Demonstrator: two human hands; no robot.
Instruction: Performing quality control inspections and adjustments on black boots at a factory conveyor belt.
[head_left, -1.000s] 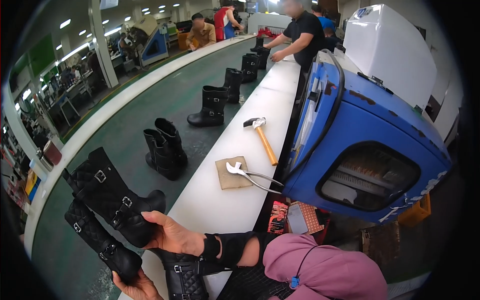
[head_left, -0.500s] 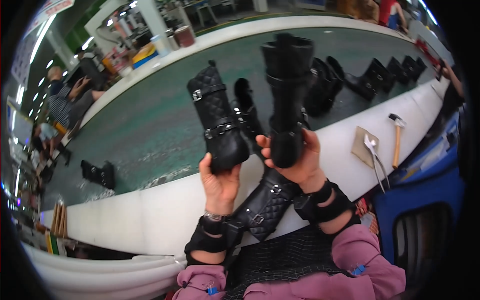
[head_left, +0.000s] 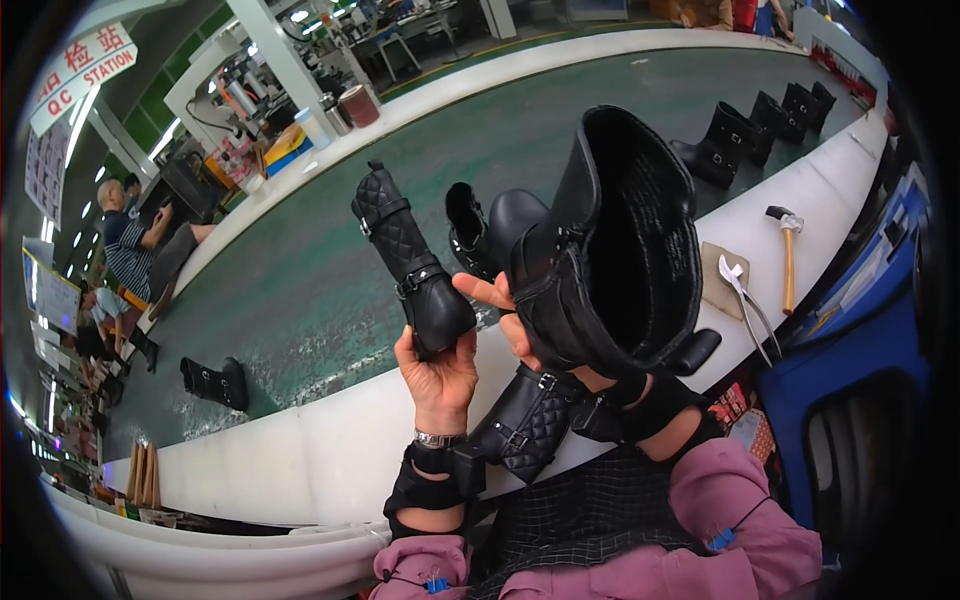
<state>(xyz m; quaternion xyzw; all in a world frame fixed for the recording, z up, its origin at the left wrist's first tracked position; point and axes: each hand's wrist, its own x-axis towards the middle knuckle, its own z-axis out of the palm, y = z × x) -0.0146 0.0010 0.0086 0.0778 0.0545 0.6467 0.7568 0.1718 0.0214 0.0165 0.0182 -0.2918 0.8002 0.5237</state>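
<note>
My left hand [head_left: 441, 385] grips a black quilted ankle boot [head_left: 408, 262] by its heel end, holding it upright with buckled straps on its shaft. In my right hand [head_left: 515, 325] is a second black boot [head_left: 555, 285], tilted so that its wide top opening and dark lining face me. That boot hides much of my right palm; some fingers show along its left side. Between my forearms another black boot [head_left: 528, 422], quilted and buckled, lies on the white ledge [head_left: 330, 450]. Just behind the held pair, a further boot [head_left: 466, 225] stands on the green surface.
More black boots [head_left: 727, 145] line the green surface [head_left: 320, 285] at far right; one lies at left [head_left: 214, 382]. A hammer [head_left: 788, 255] and pincers [head_left: 742, 295] rest on the right ledge, beside a brown cloth [head_left: 716, 280]. A blue container [head_left: 830, 390] stands nearby; a person sits far left.
My right hand has tipped its boot, swinging the top opening toward me and to the right. The left boot has shifted slightly down and left, still held. My view has shifted a little.
</note>
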